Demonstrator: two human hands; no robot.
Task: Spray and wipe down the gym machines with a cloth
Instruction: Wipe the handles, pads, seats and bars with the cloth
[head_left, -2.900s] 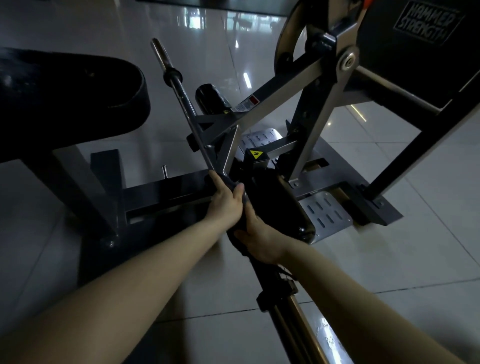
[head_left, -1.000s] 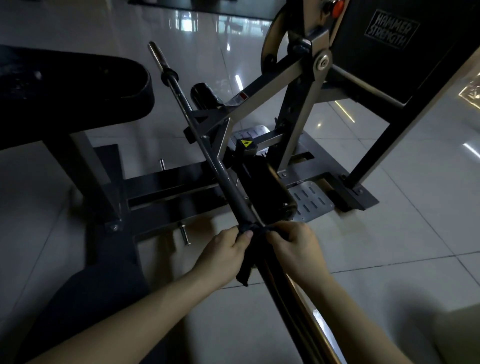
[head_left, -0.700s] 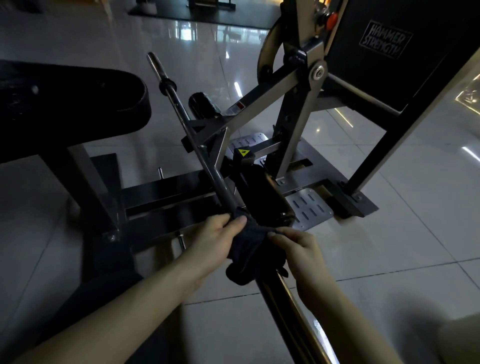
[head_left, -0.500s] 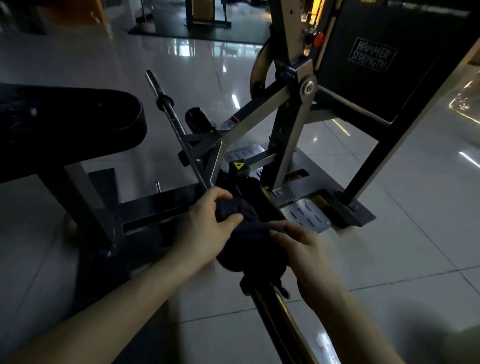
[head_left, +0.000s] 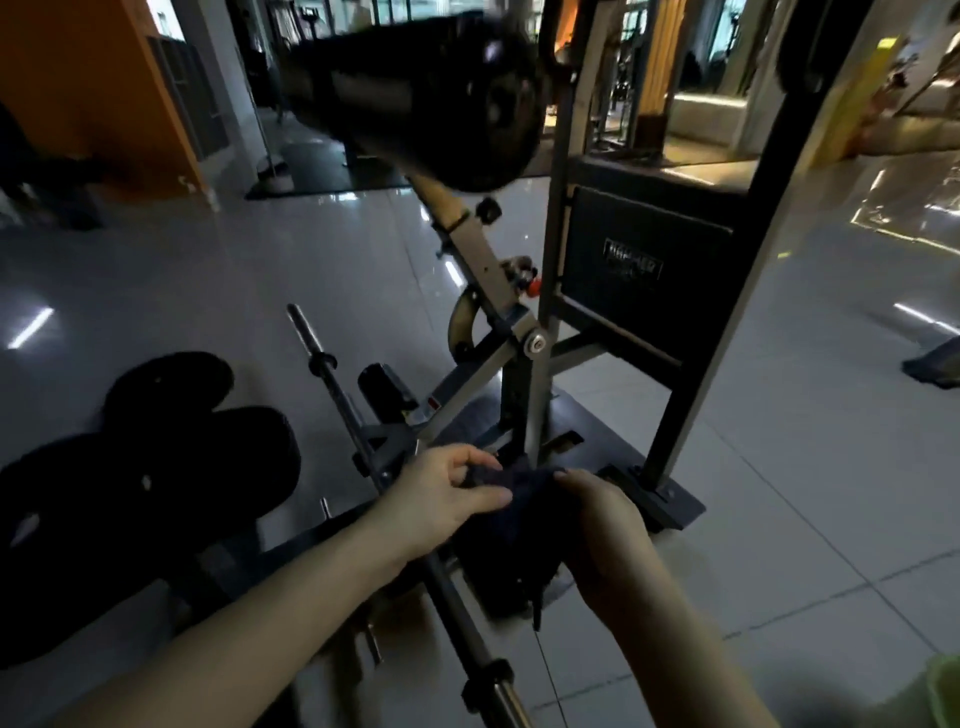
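Observation:
A dark cloth (head_left: 511, 512) hangs bunched between my two hands, just above the machine's long steel bar (head_left: 343, 410). My left hand (head_left: 441, 493) pinches the cloth's upper left edge between thumb and fingers. My right hand (head_left: 602, 525) grips its right side, and a frayed tail dangles below. The bar runs from the far left down to the bottom edge, passing under my left wrist. The grey and black machine frame (head_left: 540, 374) rises behind my hands, with a black back pad (head_left: 649, 280).
A large black roller pad (head_left: 431, 88) juts overhead at the top centre. Black seat pads (head_left: 140, 483) lie at the left. The machine's base plate (head_left: 670, 504) sits on glossy grey tiles. An orange wall stands at the far left; a green object shows at the bottom right corner.
The cloth has come off the bar and is now held up between both hands. My view has tilted up, bringing the roller pad and the room beyond into sight.

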